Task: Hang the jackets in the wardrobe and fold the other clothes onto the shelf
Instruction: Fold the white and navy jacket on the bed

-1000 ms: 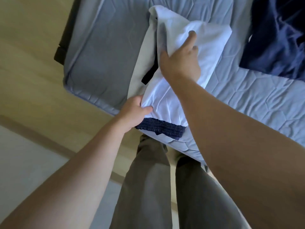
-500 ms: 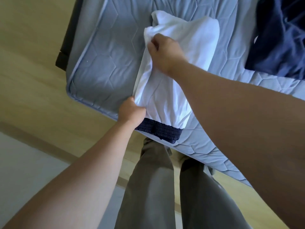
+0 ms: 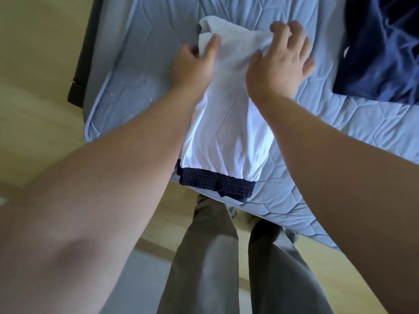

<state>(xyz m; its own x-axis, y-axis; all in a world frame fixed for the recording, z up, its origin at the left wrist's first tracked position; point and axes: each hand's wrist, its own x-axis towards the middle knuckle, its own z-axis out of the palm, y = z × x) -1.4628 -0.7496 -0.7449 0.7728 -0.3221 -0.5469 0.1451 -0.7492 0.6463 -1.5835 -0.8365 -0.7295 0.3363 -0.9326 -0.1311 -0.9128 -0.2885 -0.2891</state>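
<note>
While the white cloth garment (image 3: pixel 226 123) lies folded into a long narrow strip near the corner of the pale blue quilted mattress (image 3: pixel 136 82), you have both hands at its far end. The cloth is thin, smooth and softly creased. Its near end finishes in a dark navy ribbed elastic band (image 3: pixel 215 185) that sits right at the mattress edge in front of you.

Your left hand (image 3: pixel 195 62) pinches the far left edge, thumb on top of the cloth and the blurred fingers curled at its side. Your right hand (image 3: pixel 281 62) is spread palm down over the far right corner, its bent fingertips pressing into bunched cloth and the little finger out on the mattress. Your forearms run along both sides of the strip and cover parts of its long edges.

The mattress cover is stitched in a hexagon pattern with a piped border. A dark navy crumpled garment (image 3: pixel 385 53) lies on it well to the right, apart from the white one. A black bed frame corner (image 3: pixel 78 94) shows beside the mattress on the left, over pale wooden flooring (image 3: pixel 34 64). Your grey-olive trouser legs (image 3: pixel 204 257) stand against the bed's near edge.
</note>
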